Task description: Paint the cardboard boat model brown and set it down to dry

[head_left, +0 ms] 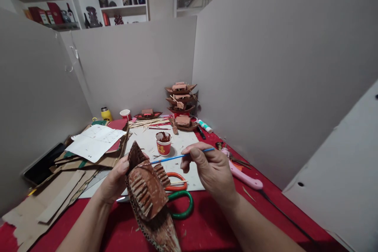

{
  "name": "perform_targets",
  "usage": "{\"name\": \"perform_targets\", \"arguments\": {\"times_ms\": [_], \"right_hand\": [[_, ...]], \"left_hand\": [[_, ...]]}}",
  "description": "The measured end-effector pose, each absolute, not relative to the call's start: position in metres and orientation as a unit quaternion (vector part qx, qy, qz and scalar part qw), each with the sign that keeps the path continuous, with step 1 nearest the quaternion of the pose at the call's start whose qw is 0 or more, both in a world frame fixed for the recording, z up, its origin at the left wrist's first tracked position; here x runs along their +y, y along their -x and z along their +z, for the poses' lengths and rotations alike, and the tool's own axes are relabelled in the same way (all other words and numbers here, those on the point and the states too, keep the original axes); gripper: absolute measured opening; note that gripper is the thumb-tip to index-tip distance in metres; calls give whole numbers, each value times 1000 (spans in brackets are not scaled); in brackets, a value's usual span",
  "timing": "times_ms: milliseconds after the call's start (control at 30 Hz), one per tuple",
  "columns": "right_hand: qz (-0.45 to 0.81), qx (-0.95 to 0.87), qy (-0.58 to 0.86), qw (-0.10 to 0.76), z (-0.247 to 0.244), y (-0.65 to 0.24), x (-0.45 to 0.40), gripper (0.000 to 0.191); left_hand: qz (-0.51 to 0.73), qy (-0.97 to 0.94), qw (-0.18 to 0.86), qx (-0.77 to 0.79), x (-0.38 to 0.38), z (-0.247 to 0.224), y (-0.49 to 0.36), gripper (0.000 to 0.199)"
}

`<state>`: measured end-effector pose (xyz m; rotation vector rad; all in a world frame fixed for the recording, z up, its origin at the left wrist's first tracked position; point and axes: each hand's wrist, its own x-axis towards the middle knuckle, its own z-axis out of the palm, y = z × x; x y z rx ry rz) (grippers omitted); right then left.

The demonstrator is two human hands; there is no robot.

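My left hand point(117, 177) grips a cardboard model boat point(151, 191) by its upper left side. The boat is tilted, with its pointed end up, and its ribbed canopy is partly coated in reddish-brown paint. Between the fingers of my right hand point(211, 169) is a thin blue paintbrush point(177, 157), its tip touching the top edge of the canopy. Beyond the boat stands a red and white paper cup point(163, 144), brown paint smeared inside. Scissors with a green handle point(189, 204) and an orange handle point(183, 179) lie partly hidden behind the boat.
Several finished model boats point(181, 98) are stacked at the back. Cardboard sheets with a white paper point(95, 141) lie at the left. A pink glue gun point(248, 177) with a black cord rests at the right, near the grey partition point(265, 67). Thin sticks point(147, 122) lie behind the cup.
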<state>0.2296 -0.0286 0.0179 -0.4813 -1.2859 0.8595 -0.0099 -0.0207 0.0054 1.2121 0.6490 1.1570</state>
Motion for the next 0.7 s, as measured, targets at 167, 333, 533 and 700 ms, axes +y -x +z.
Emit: {"name": "perform_targets", "arguments": {"times_ms": [167,333,533,700], "right_hand": [[396,-580,204,682,18,-228,-29,27],[385,-569,206,697,18,-229,-29,24],[387,-559,195,707,16,-230,-28,24],[374,-559,205,711,16,-229,-27,21]], "left_hand": [[511,-527,615,290,-20,4,10,49],[509,-529,615,288,-20,6,9,48],[514,-524,620,277,-20,6,10,49],[511,-525,622,275,-21,6,10,49]]}}
